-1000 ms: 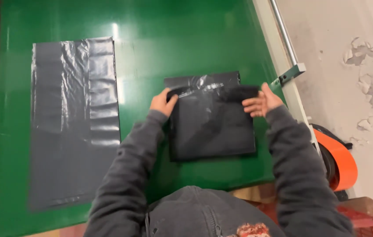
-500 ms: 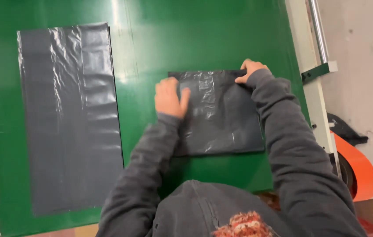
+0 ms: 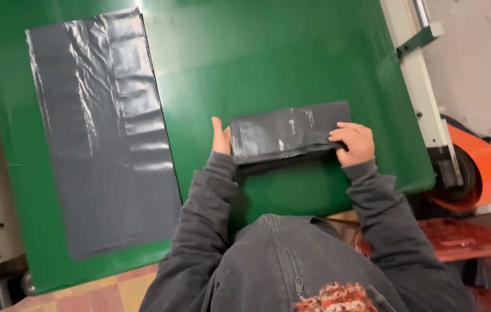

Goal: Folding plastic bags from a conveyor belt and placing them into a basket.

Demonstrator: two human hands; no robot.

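A: Grey fleece comes first: two sleeves point(image 3: 199, 231) of a hooded top, reaching from the bottom edge up onto the desk point(image 3: 268, 52).

B: And the hands?

A: The left hand point(image 3: 220, 137) stands on edge against the left end of a folded bag point(image 3: 288, 134), fingers straight, pressing rather than gripping. The right hand point(image 3: 354, 143) lies on the bag's right end, fingers curled over the plastic and holding it down.

B: Where does that bag lie?

A: On the green desk, right of centre, just ahead of the person's chest. It is a dark grey plastic strip, folded into layers, long side running left to right.

B: Anything else around it?

A: Well apart to the left lies a flat sheet point(image 3: 104, 133) of the same grey plastic, unfolded, running from near edge to far edge. To the right, off the desk, an orange roll point(image 3: 485, 173) sits beside a white rail point(image 3: 415, 81). Farther right is a pale, flaking wall.
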